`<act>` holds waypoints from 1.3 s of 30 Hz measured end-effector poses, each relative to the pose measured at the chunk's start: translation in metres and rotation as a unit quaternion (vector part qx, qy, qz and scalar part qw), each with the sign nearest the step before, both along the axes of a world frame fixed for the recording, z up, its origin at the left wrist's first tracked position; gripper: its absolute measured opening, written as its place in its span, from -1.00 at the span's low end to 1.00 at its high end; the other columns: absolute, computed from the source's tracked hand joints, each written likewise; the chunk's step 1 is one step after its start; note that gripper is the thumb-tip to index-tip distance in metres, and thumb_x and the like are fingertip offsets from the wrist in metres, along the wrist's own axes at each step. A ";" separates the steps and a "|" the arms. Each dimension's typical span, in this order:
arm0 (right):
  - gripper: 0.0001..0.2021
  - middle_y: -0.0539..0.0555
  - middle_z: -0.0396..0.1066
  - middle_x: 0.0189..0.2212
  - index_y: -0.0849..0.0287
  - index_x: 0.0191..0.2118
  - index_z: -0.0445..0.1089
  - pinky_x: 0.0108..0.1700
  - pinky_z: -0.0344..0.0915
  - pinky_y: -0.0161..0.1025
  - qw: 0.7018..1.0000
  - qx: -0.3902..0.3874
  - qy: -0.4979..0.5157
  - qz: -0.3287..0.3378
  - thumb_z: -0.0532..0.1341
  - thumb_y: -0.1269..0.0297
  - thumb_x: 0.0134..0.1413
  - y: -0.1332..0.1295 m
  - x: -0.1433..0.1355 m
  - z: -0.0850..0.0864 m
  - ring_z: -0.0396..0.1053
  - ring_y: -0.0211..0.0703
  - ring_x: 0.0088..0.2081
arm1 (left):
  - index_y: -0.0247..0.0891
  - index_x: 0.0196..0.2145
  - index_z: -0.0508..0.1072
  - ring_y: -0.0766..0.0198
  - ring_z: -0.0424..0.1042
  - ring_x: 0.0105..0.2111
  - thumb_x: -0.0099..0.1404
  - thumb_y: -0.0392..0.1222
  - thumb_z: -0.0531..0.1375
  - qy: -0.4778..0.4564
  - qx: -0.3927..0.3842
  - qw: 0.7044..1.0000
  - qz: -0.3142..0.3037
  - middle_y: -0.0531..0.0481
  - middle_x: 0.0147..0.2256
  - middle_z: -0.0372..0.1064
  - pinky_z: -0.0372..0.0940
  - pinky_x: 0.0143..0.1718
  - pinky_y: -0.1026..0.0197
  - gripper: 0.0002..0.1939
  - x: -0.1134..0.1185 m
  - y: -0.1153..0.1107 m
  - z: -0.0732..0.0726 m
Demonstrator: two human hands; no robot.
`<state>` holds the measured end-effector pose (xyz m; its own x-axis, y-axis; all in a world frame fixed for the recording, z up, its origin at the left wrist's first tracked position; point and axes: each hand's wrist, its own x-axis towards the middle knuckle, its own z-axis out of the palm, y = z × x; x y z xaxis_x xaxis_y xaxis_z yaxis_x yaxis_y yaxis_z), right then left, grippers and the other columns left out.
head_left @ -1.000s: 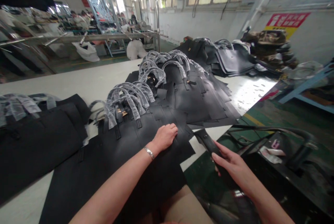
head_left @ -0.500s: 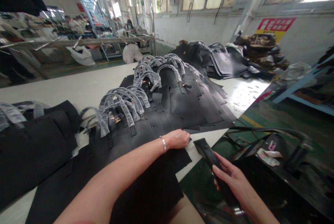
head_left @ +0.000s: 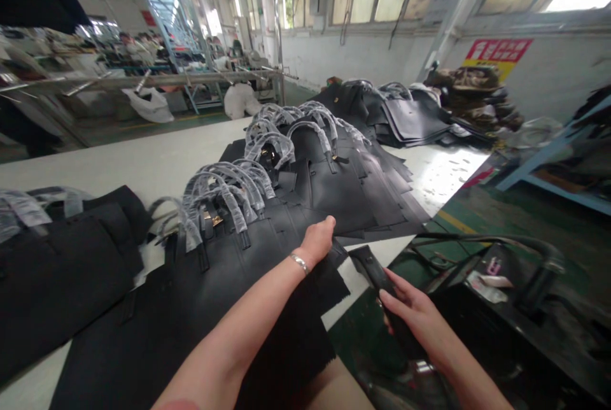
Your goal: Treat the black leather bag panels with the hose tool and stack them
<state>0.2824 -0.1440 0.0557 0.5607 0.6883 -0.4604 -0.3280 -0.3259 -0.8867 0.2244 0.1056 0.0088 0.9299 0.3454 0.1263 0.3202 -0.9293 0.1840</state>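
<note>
My left hand (head_left: 316, 244) is closed at the right edge of the overlapping black leather bag panels (head_left: 272, 238). A dark leather end (head_left: 340, 251) sticks out beside its fingers; whether it belongs to a panel or a separate strap I cannot tell. My right hand (head_left: 410, 308) grips a black strap-like piece (head_left: 375, 273) with a small fitting near its far end. That end points at the left hand, over the table's edge. Plastic-wrapped handles (head_left: 229, 187) stand up from the panels. A large black piece with a jagged edge (head_left: 296, 327) lies under my left forearm.
More black bag pieces (head_left: 62, 270) lie at the left, others (head_left: 415, 117) at the far end of the white table (head_left: 119, 149). Below the right edge is a black seat or case (head_left: 506, 308) with small items on it. A blue rack (head_left: 548, 177) stands at the right.
My left hand has moved a little left and away from me, its wrist turned so the thumb side is up. The right hand and the strap-like piece have shifted slightly left.
</note>
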 end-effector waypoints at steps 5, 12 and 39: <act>-0.35 -0.11 0.34 -0.51 0.12 0.22 0.23 -0.61 0.28 -0.36 0.995 -0.040 -0.003 0.090 0.31 0.12 -0.02 0.016 0.008 0.015 0.30 -0.32 -0.61 | -0.21 -0.03 0.26 0.25 0.41 -0.11 0.37 -0.41 0.00 -0.076 -0.069 0.994 0.033 -0.06 -0.09 0.41 0.30 -0.09 0.25 -0.75 -0.024 0.006 -0.011; -0.48 -0.11 0.31 -0.58 0.17 0.14 0.29 -0.65 0.25 -0.36 0.993 -0.048 -0.040 0.100 0.24 0.17 0.05 0.059 0.021 0.015 0.29 -0.30 -0.67 | -0.22 0.08 0.24 0.22 0.36 -0.07 0.38 -0.37 0.03 -0.091 -0.106 0.990 0.033 -0.07 -0.03 0.35 0.26 -0.01 0.20 -0.66 -0.030 0.003 -0.015; -0.49 -0.10 0.34 -0.58 0.13 0.13 0.32 -0.69 0.22 -0.40 0.985 -0.047 -0.080 0.142 0.28 0.18 0.03 0.103 0.055 0.017 0.26 -0.35 -0.70 | -0.19 -0.09 0.40 0.17 0.36 -0.06 0.39 -0.21 -0.02 -0.030 -0.098 0.994 0.037 -0.07 -0.01 0.35 0.30 -0.02 0.15 -0.76 -0.051 -0.024 0.000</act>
<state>0.3375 -0.0413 0.0724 0.4222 0.7862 -0.4514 -0.0696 -0.4683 -0.8808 0.1733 0.0818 0.0090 0.8941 0.4355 0.1046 0.3686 -0.8483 0.3802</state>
